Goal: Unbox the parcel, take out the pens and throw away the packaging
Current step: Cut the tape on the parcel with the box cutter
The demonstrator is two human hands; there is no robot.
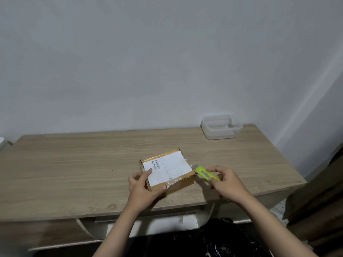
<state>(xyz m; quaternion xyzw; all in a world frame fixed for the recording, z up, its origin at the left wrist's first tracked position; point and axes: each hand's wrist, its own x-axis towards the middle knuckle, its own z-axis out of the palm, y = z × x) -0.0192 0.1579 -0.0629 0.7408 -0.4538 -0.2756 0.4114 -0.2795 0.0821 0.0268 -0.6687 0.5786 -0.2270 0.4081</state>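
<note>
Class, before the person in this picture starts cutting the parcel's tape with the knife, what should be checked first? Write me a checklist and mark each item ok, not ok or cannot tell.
1. Parcel lies flat on the desk: ok.
2. Left hand steadies the parcel at its near left corner: ok.
3. Right hand has a firm grip on the yellow-green utility knife: ok.
4. Knife tip meets the tape at the parcel's right edge: ok, it sits right at that corner.
5. Left hand's fingers are off the cutting line: cannot tell, since the cut's direction is not shown.
6. Blade length pushed out: cannot tell, too small.
</note>
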